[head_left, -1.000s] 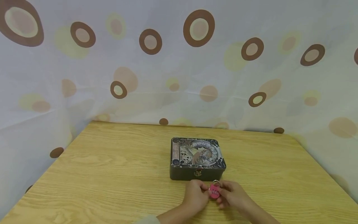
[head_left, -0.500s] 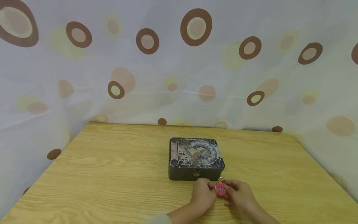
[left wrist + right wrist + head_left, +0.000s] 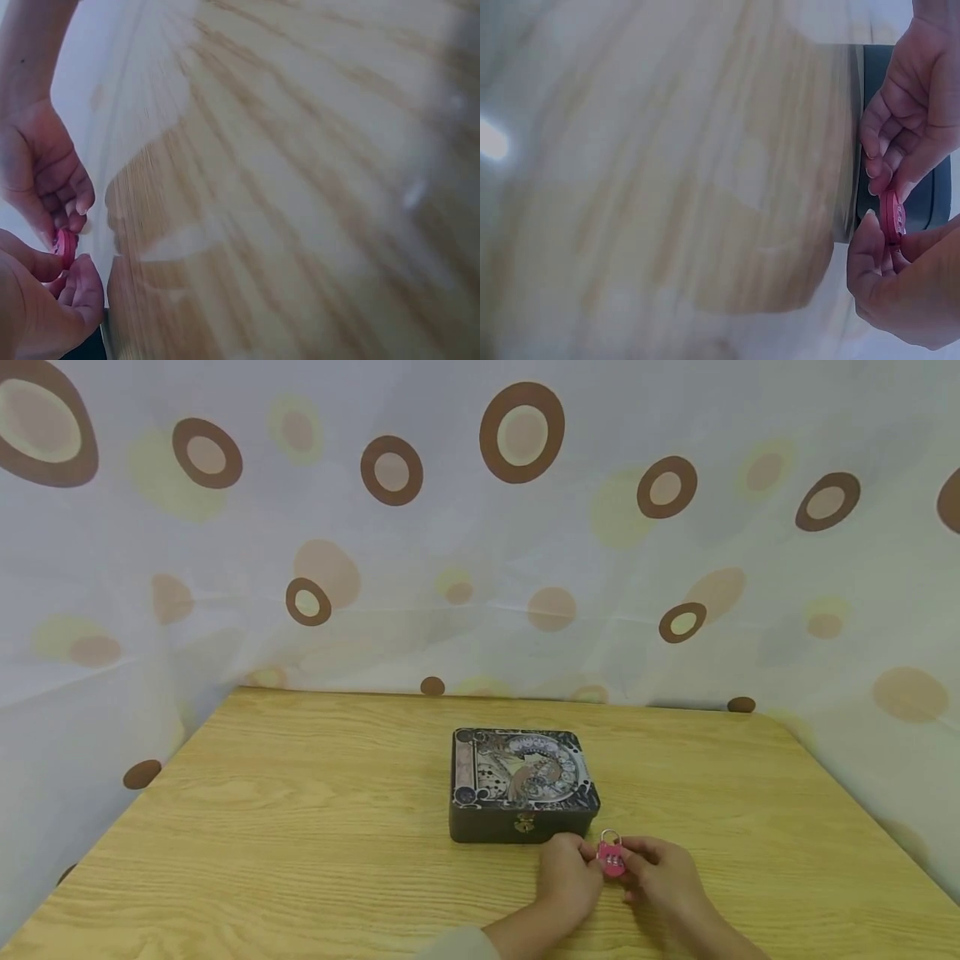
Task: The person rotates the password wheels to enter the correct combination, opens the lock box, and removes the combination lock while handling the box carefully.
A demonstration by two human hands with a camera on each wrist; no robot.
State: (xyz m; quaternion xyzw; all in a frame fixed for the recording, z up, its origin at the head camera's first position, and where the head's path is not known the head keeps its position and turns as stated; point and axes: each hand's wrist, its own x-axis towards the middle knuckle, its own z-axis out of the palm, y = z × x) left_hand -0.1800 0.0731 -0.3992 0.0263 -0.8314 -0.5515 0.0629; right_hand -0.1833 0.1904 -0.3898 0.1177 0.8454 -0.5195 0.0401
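A small pink combination padlock (image 3: 612, 862) with several number dials is held upright between my two hands, its silver shackle (image 3: 610, 833) pointing up. My left hand (image 3: 568, 875) pinches the lock's left side with thumb and fingers. From the right, my right hand (image 3: 663, 872) pinches the other side, thumb on the front near the dials. Both wrist views show the padlock edge-on, as a red disc (image 3: 892, 217) between the fingertips. Just beyond the hands sits a dark tin box (image 3: 517, 825) with a decorated lid, closed, a brass latch (image 3: 524, 822) on its front.
The box stands on a wood-grain table (image 3: 300, 827). Behind the table and along both sides hangs a pale cloth (image 3: 450, 527) printed with brown, peach and yellow ovals. Glossy reflections of the hands show on the tabletop in both wrist views.
Both hands have moved right with the padlock, now at the box's front right corner. The padlock stays pinched throughout. The whole head view has shifted slightly left.
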